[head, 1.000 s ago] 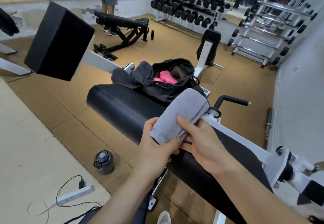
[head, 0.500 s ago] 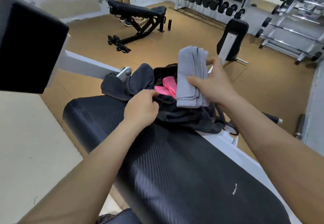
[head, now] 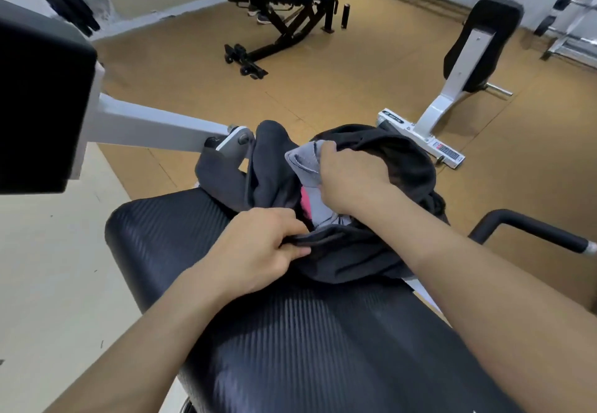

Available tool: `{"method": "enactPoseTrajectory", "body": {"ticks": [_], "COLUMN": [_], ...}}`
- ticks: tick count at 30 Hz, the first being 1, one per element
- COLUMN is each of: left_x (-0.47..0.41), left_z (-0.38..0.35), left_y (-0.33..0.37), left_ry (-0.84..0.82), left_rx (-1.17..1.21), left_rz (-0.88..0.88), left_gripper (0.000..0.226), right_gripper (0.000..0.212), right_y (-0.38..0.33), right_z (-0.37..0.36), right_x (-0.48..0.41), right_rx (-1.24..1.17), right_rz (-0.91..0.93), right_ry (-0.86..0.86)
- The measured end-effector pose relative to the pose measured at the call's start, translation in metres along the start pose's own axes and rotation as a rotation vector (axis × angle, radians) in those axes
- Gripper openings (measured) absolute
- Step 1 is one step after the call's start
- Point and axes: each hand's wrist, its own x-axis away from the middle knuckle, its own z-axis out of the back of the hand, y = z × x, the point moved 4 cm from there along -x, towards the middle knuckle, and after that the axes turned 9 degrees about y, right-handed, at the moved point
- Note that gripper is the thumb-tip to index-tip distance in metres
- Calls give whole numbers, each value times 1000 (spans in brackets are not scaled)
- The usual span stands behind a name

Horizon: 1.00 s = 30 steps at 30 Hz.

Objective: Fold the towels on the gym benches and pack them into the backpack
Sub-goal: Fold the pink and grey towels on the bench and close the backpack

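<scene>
On the black bench [head: 323,348], the left hand [head: 261,248] pinches the near edge of the backpack [head: 403,160], holding its mouth wide. The right hand [head: 352,183] grips the grey towel [head: 305,167], half inside, long side pointing down into the bag, I think.

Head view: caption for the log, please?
Right hand grips grey towel half inside the backpack; left hand holds its rim.

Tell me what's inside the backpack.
A folded grey towel, gripped by the right hand, sits partway into the backpack, beside something pink. The left hand holds the near rim. Anything deeper is covered by towel, hand and fabric.
</scene>
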Motion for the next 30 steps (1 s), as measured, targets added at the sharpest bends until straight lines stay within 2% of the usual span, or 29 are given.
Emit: {"method": "enactPoseTrajectory", "body": {"ticks": [2, 4, 7, 8, 11, 12, 14, 16, 18, 20, 21, 23, 24, 27, 28, 30], "left_x": [12, 15, -2, -14, -63, -80, -110, -129, -135, -134, -131, -127, -125, -123, -122, -119], "left_z": [7, 13, 22, 27, 37, 31, 8, -7, 2, 24, 37, 55, 58, 51, 48, 45], "left_y": [5, 5, 3, 2, -8, -10, -17, -27, -31, -33, -36, -42, -46, -61, -69, -80], "left_ry": [33, -28, -214, -174, 224, 276, 213, 191, 355, 569, 663, 775, 784, 717, 701, 654], "left_rx": [-17, -69, 23, 85, 105, 11, -183, -150, -45, 58, 95, 126, 129, 120, 119, 107], "left_rz": [-1, 15, 90, 135, 212, 164, 73, 120, 166, 211, 241, 282, 301, 394, 423, 454], "left_gripper": [21, 21, 17, 13, 21, 29, 42, 35, 25, 22, 21, 21, 21, 22, 23, 25], "right_gripper": [29, 10, 14, 22, 34, 33, 31, 28, 32, 27, 29, 49, 56, 57, 60, 51], "right_y": [-1, 0, 2, 2, 0, -1, -3, -7, -14, -20, -19, -16, -18, -24, -31, -46], "right_z": [14, 21, 14, 11, 6, 6, 5, 12, 10, -4, -14, -23, -25, -41, -35, -20], "right_x": [9, 21, 36, 39, 47, 49, 53, 60, 64, 65, 61, 50, 43, 27, 32, 54], "right_rx": [68, 87, 58, 60, 129, 160, 208, 178, 152, 202, 254, 302, 263, 219, 256, 300], "right_rz": [30, 54, 59, 59, 99, 109, 118, 133, 192, 281, 253, 106, 56, -27, 21, 230], "right_ry": [-30, -68, -86, -84, -6, 29, 147, 327, 386, 233, 102, -91, -177, -364, -387, -213]}}
